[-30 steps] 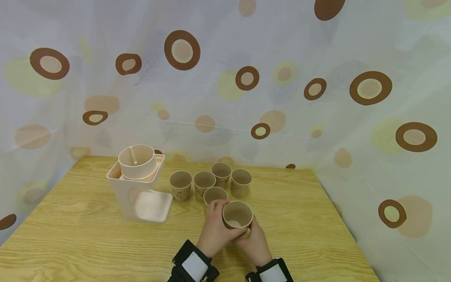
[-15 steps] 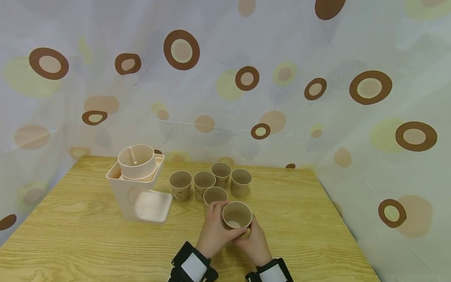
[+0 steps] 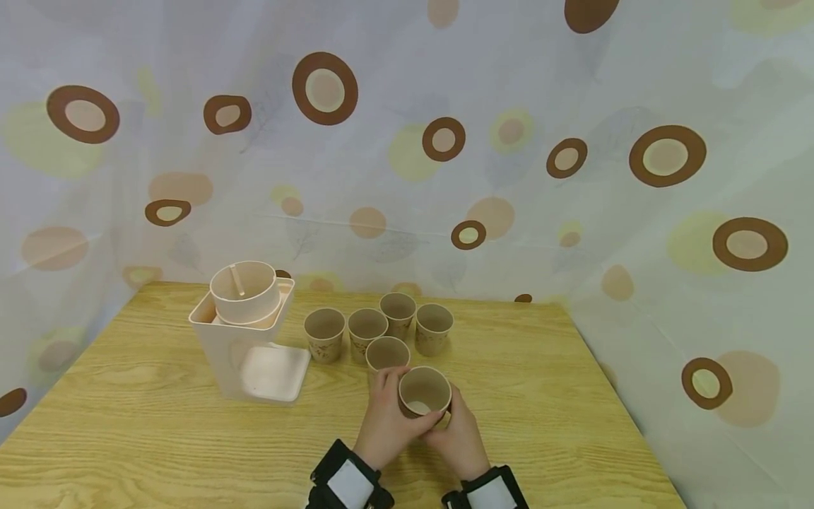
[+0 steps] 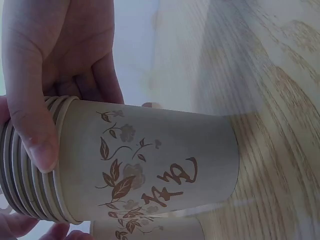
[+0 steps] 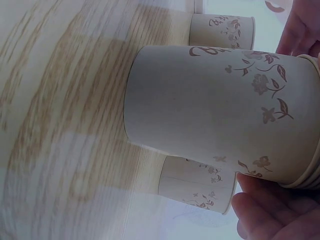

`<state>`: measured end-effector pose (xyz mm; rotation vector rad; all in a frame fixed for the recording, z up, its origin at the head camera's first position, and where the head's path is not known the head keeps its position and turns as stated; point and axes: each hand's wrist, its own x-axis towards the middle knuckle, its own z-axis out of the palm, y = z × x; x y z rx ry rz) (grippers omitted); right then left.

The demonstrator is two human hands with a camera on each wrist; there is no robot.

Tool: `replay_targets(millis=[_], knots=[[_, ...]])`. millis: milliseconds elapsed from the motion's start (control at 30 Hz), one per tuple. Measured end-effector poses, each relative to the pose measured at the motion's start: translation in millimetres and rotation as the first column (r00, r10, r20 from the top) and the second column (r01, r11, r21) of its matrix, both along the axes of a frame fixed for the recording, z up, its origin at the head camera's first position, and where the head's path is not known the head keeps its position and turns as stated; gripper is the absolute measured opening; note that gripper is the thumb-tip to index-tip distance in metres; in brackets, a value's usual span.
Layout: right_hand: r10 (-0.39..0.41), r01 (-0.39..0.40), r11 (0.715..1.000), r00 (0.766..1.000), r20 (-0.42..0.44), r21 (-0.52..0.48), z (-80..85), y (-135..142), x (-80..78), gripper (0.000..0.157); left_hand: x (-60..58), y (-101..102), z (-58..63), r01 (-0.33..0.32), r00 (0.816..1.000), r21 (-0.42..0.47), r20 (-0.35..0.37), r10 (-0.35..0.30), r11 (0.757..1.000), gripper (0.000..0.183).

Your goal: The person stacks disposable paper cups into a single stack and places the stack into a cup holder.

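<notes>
Both hands hold a stack of nested paper cups (image 3: 425,396) near the front middle of the table. My left hand (image 3: 389,417) grips it from the left, thumb across the stacked rims in the left wrist view. On the other side, my right hand (image 3: 459,437) holds the stack near the rims; its fingers (image 5: 265,212) show below them in the right wrist view. The outermost cup (image 4: 150,155) is beige with brown flowers and lettering, its base close over the wood. Just behind the left fingers stands a single paper cup (image 3: 386,350), partly hidden.
Several more paper cups stand upright behind, among them a left one (image 3: 325,338) and a right one (image 3: 434,331). A cream plastic container (image 3: 225,353) with a round handled cup (image 3: 244,297) on top stands left. A white square piece (image 3: 276,371) lies against its front.
The held stack has shifted very slightly toward me, both hands keeping their grip. The standing cups and the container stay put; the head view has turned a little.
</notes>
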<state>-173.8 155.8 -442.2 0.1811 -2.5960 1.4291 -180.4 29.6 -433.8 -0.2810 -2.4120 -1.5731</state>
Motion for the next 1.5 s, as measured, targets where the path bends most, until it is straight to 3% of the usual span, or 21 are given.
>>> replay_targets(millis=[167, 300, 433, 600, 800, 1200, 1500], knots=[[0.0, 0.0, 1.0, 1.0, 0.015, -0.014, 0.3, 1.5, -0.7, 0.075, -3.9, -10.6, 5.9, -0.021, 1.0, -0.043, -0.018, 0.02, 0.999, 0.073], [0.005, -0.005, 1.0, 1.0, 0.004, -0.023, 1.3, 2.7, -1.2, 0.078, -16.4, -29.1, 8.1, -0.133, 0.991, 0.003, -0.012, 0.133, 0.991, 0.064], [0.01, -0.01, 1.0, 1.0, -0.014, -0.024, 2.3, 3.6, -1.1, 0.079, -32.2, -40.5, -2.3, -0.229, 0.973, -0.036, 0.031, 0.23, 0.973, 0.062], [0.015, -0.016, 0.999, 0.999, -0.03, -0.03, -0.6, 4.3, -2.8, 0.08, -42.0, -40.6, -17.0, -0.237, 0.969, -0.099, 0.05, 0.243, 0.966, 0.072], [0.015, -0.016, 0.999, 0.999, -0.031, -0.041, -4.7, 6.0, -5.5, 0.08, -49.5, -30.4, -27.1, -0.276, 0.961, -0.134, -0.019, 0.276, 0.952, 0.079], [0.023, -0.025, 0.998, 0.999, -0.029, -0.058, -5.4, 6.6, -5.4, 0.08, -55.0, -21.1, -32.8, -0.35, 0.933, -0.181, 0.022, 0.359, 0.919, 0.077], [0.042, -0.043, 0.997, 0.999, -0.024, -0.063, -11.5, 5.1, -6.9, 0.084, -57.0, -20.2, -35.9, -0.38, 0.922, -0.2, -0.006, 0.387, 0.903, 0.072]])
